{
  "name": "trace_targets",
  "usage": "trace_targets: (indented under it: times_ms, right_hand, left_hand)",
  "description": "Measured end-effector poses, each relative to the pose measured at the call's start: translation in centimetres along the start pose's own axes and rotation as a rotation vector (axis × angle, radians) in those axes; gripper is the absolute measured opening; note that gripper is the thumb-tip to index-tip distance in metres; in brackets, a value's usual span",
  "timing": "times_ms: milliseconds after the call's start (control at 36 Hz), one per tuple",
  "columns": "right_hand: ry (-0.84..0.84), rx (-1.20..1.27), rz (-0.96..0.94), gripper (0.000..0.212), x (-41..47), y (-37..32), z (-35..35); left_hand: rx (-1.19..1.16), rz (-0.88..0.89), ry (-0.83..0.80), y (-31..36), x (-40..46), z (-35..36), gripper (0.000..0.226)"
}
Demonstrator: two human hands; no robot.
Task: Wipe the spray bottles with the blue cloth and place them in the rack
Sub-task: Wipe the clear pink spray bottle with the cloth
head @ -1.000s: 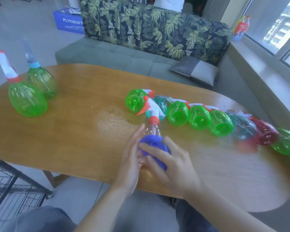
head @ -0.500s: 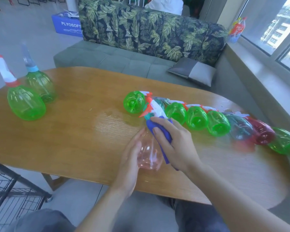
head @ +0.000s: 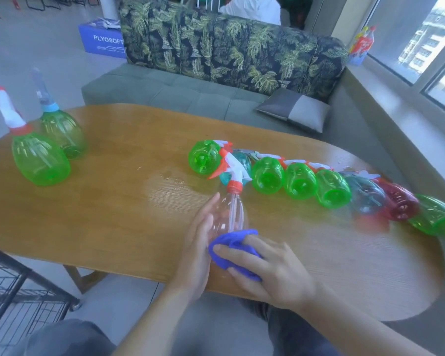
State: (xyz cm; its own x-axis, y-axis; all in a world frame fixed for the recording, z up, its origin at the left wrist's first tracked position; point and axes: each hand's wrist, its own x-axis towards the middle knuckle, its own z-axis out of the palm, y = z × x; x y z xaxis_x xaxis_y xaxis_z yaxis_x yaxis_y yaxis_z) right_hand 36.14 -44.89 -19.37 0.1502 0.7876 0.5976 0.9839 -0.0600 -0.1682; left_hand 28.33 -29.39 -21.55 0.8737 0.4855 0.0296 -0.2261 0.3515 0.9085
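Note:
A clear spray bottle point(head: 231, 211) with a red collar and white-and-red nozzle stands tilted near the table's front edge. My left hand point(head: 197, 249) holds its left side with the fingers laid along the body. My right hand point(head: 269, 269) grips the blue cloth point(head: 233, 249) and presses it against the bottle's lower part. Behind it, several bottles lie in a row on their sides, from a green one point(head: 204, 156) on the left to a red one point(head: 398, 202) and another green one point(head: 433, 214) on the right. Two green bottles point(head: 40, 159) point(head: 62, 133) stand upright at far left.
The oval wooden table point(head: 113, 214) has a wet patch left of the clear bottle. A black wire rack point(head: 13, 299) stands on the floor at lower left. A leaf-patterned sofa point(head: 229, 55) with a grey cushion point(head: 294, 109) runs behind the table.
My right hand slid the blue cloth up to the bottle's neck, then back down to its lower body. My left hand kept hold of the bottle.

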Motion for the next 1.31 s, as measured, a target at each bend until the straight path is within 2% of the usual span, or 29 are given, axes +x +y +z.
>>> trace_targets:
  times_ms: [56,139,222,361,583,722,806,889,972,1222,1306]
  right_hand:
    - [0.094,0.064,0.091,0.03,0.8,0.2,-0.4]
    - [0.247,0.132,0.327,0.031,2.8,1.4,-0.8]
    - [0.252,0.19,0.513,0.031,4.3,2.5,-0.6]
    - [0.198,0.242,0.473,0.032,4.2,1.7,0.7]
    - [0.081,0.162,0.176,0.029,2.1,-1.0,1.7]
    - [0.029,0.195,0.146,0.029,0.7,-2.3,1.2]
    - [0.128,0.296,0.282,0.028,0.7,-2.6,0.3]
    - [0.293,0.342,0.574,0.025,1.3,-2.1,-0.1]
    - [0.345,0.45,0.762,0.027,1.6,-1.7,0.2]
    - [0.383,0.533,0.847,0.028,1.6,-1.7,0.8]
    - [0.4,0.528,0.839,0.029,1.6,-1.8,0.7]
  left_hand:
    - [-0.015,-0.015,0.007,0.2,0.0,0.1,0.041]
    - [-0.03,-0.036,0.029,0.1,0.1,0.0,0.04]
    - [-0.011,-0.047,0.02,-0.1,0.1,0.0,0.042]
    - [-0.029,-0.035,0.014,-0.1,0.4,0.0,0.041]
    - [-0.14,-0.097,0.036,0.3,0.7,-0.4,0.041]
    - [-0.137,-0.116,0.028,0.4,0.3,-0.4,0.041]
    - [-0.097,-0.105,0.005,0.8,0.1,0.0,0.043]
    - [-0.086,-0.084,-0.014,1.0,0.0,0.0,0.061]
    - [-0.059,-0.06,-0.044,0.6,0.0,-0.6,0.081]
    - [-0.113,-0.033,-0.041,0.1,0.2,-0.3,0.072]
    - [-0.079,-0.024,-0.024,0.1,0.2,-0.1,0.063]
